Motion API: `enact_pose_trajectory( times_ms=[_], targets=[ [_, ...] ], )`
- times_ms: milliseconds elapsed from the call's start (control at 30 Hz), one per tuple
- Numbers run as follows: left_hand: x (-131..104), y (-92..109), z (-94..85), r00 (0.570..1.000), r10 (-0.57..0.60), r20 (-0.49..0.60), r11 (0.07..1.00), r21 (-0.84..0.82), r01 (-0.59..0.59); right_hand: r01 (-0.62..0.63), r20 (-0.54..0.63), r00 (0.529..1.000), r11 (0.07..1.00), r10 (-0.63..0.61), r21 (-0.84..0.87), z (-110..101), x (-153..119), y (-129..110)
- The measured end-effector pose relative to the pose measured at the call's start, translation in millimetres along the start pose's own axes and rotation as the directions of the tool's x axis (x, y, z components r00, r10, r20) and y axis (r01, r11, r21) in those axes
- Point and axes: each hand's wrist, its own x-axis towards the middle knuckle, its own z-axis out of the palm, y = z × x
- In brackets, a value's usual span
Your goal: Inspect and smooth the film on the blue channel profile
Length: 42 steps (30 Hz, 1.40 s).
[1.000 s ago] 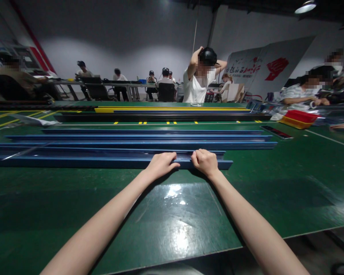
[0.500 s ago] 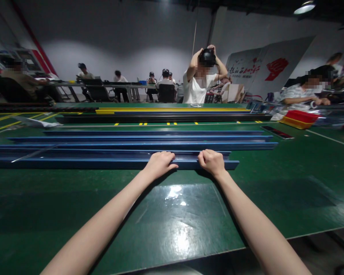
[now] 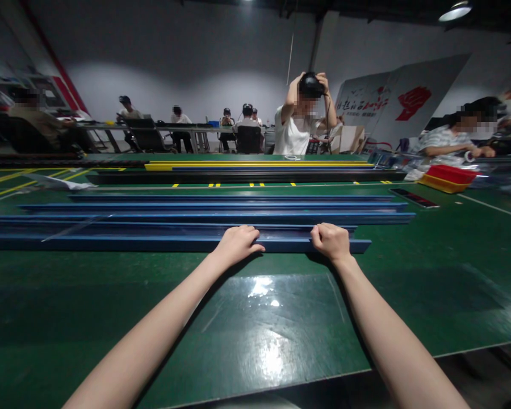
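Note:
Nearest to me on the green table lies a long blue channel (image 3: pixel 132 243), running left to right. My left hand (image 3: pixel 238 243) is closed over its front wall, fingers curled inside and thumb along the near side. Farther right, near the channel's right end, my right hand (image 3: pixel 332 241) grips the same wall with folded fingers. A clear strip (image 3: pixel 76 227) lies slantwise across the channel's left part. Just behind are more blue channels (image 3: pixel 272 217), parallel to it and touched by neither hand.
Beyond the blue channels lie a black channel (image 3: pixel 247 176) and a yellow one (image 3: pixel 259 165). A dark flat device (image 3: pixel 414 197) and a red bin (image 3: pixel 449 177) are at the right. Across the table, a person (image 3: pixel 296 133) has both hands raised to the head.
The near blue channel and my right hand have moved right, while my left hand has stayed in place. The clear strip has moved right with the channel.

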Motion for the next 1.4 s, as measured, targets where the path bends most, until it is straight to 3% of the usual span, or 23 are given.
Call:
enact_pose_trajectory(
  times_ms=[433, 800, 1033, 1400],
  targets=[
    [0, 1, 4.5, 1.0, 0.012, -0.016, 1.0, 0.004, -0.012, -0.039, 0.008, 0.999, 0.999, 0.039, -0.023, -5, 1, -6],
    [0, 3, 4.7, 1.0, 0.017, -0.022, 0.999, 0.048, -0.016, 0.067, 0.012, 0.998, 0.998, -0.067, 0.009, -6, 12, -53],
    [0, 2, 5.9, 0.999, 0.027, -0.036, 0.998, 0.063, -0.024, 0.016, 0.054, 0.998, 0.999, -0.017, 0.028, 0, 12, -51],
    [-1, 1, 7.4, 0.993, 0.037, -0.112, 0.993, 0.117, -0.024, 0.087, -0.034, 0.996, 0.996, -0.086, 0.031, 2, 12, -47]
  ],
)
